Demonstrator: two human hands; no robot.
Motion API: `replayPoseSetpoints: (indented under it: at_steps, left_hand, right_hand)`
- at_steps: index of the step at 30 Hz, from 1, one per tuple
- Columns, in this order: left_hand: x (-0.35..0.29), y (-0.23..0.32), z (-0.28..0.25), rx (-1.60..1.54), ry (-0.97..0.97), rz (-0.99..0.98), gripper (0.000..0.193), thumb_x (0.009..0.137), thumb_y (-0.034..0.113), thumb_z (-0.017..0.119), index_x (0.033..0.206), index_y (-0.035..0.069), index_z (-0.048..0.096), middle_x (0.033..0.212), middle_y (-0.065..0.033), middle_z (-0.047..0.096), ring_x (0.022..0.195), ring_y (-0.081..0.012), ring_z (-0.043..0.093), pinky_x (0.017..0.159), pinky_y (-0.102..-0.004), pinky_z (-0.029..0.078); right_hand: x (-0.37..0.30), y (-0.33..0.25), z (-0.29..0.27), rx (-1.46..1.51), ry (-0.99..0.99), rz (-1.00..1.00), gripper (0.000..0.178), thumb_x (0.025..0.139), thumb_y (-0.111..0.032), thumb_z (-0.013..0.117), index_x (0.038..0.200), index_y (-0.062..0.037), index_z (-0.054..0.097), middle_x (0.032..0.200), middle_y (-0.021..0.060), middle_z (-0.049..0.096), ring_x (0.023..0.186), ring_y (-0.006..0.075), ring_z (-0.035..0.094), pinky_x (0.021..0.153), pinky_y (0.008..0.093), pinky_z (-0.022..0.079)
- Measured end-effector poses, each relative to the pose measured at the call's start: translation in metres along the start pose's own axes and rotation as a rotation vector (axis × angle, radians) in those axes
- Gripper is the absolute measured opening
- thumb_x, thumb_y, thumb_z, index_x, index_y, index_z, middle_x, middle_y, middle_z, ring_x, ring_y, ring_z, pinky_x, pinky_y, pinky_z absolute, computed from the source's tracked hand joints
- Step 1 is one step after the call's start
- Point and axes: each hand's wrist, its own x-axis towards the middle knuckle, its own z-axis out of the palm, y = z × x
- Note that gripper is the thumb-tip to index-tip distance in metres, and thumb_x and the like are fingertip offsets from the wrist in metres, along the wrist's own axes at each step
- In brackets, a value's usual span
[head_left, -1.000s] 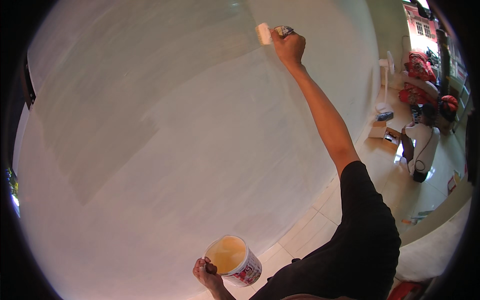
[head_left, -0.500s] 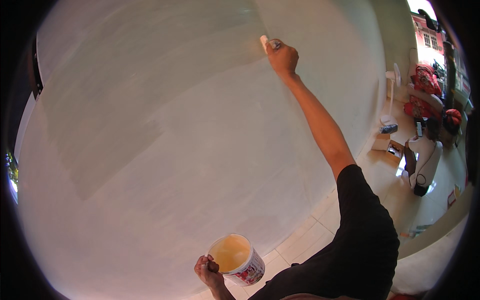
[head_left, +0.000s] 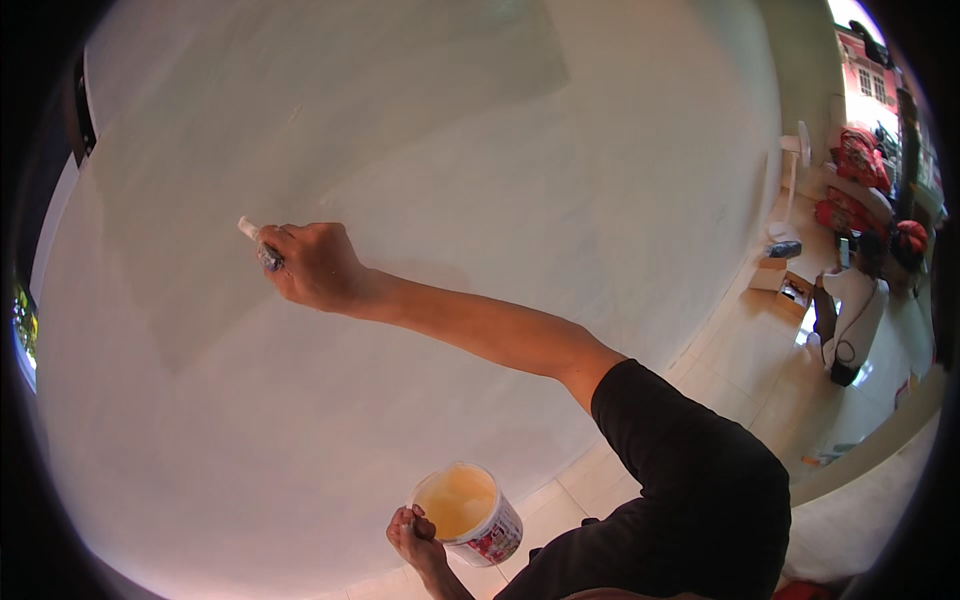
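Observation:
My right hand (head_left: 318, 266) is closed round the handle of a paintbrush (head_left: 248, 228), whose pale bristle end meets the wall (head_left: 300, 430) left of the middle. Part of the handle shows below my fingers, and the rest is hidden. Darker, damp-looking patches spread over the upper and left wall, against paler areas around them. Low in the view, my left hand (head_left: 416, 538) grips a white plastic bucket (head_left: 497, 538) by its rim on the left side. Pale, cream-looking paint lies inside, and the bucket's outside carries a coloured print.
Light floor tiles (head_left: 705, 385) run along the wall's foot at the right. Farther right, a person in a white top (head_left: 852, 315) sits low, near an open cardboard box (head_left: 768, 276) and a white stand fan (head_left: 790, 180). Red patterned fabric (head_left: 860, 160) lies beyond.
My right hand has swept the brush down and left across the wall, from the upper middle to the left side. My left hand and the bucket stay in nearly the same place.

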Motion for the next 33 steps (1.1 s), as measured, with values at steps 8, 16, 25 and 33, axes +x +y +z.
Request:
replayPoseSetpoints:
  at_steps: [8, 16, 25, 33]
  left_hand:
    - [-0.011, -0.032, -0.034, 0.039, 0.095, 0.027, 0.029, 0.086, 0.019, 0.058, 0.064, 0.005, 0.044, 0.054, 0.0074, 0.029, 0.045, -0.0022, 0.024, 0.044, -0.0192, 0.023]
    - [-0.019, -0.037, -0.025, 0.132, 0.037, -0.071, 0.027, 0.088, 0.021, 0.053, 0.074, -0.003, 0.057, 0.054, 0.0062, 0.035, 0.047, -0.0033, 0.026, 0.045, -0.0216, 0.020]
    - [-0.015, -0.024, -0.025, 0.111, -0.027, -0.137, 0.027, 0.088, 0.016, 0.049, 0.072, -0.004, 0.058, 0.051, 0.0057, 0.033, 0.047, -0.0034, 0.025, 0.046, -0.0230, 0.019]
    - [-0.016, -0.028, -0.016, 0.069, -0.109, -0.182, 0.026, 0.087, 0.015, 0.048, 0.076, -0.007, 0.057, 0.054, 0.0056, 0.036, 0.045, -0.0024, 0.024, 0.044, -0.0217, 0.017]
  right_hand:
    - [-0.126, -0.043, -0.087, 0.415, -0.246, 0.558, 0.004, 0.081, -0.006, 0.068, 0.083, -0.0025, 0.067, 0.069, 0.0010, 0.065, 0.063, 0.0076, 0.062, 0.055, 0.0224, 0.051]
    - [-0.247, -0.092, -0.153, 0.584, -0.433, 1.264, 0.007, 0.079, 0.003, 0.065, 0.084, 0.0084, 0.064, 0.074, 0.0116, 0.065, 0.069, 0.0168, 0.066, 0.063, 0.0293, 0.057]
    - [-0.293, -0.117, -0.134, 0.456, -0.704, 1.349, 0.010, 0.078, -0.003, 0.069, 0.082, 0.0049, 0.066, 0.071, 0.0068, 0.067, 0.065, 0.0102, 0.063, 0.060, 0.0236, 0.051]
    - [-0.324, -0.129, -0.115, 0.318, -1.084, 1.270, 0.018, 0.079, -0.012, 0.070, 0.085, 0.0038, 0.067, 0.069, 0.0083, 0.066, 0.061, 0.0120, 0.061, 0.057, 0.0253, 0.049]
